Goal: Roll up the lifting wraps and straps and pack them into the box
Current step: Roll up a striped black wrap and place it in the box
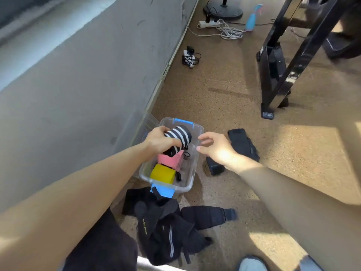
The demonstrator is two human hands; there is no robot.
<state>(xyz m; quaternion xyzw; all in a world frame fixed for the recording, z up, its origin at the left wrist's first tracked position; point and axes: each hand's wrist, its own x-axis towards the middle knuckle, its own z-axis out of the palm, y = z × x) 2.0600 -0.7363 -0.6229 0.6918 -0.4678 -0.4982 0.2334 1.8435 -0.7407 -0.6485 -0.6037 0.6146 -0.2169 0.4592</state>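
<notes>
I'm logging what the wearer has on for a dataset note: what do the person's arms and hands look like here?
Both forearms are bare to the edge of the picture, with no sleeves in view. The left hand and right hand wear no gloves, and no watch, ring or wristband shows on either. Sunlight falls across the right wrist.

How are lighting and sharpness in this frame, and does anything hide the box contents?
Head view: hard sunlight patches on the floor and right hand, washing out its skin; left hand in shade; wide-angle bending at the wall; slight softness overall. The striped roll and left hand cover part of the box.
</notes>
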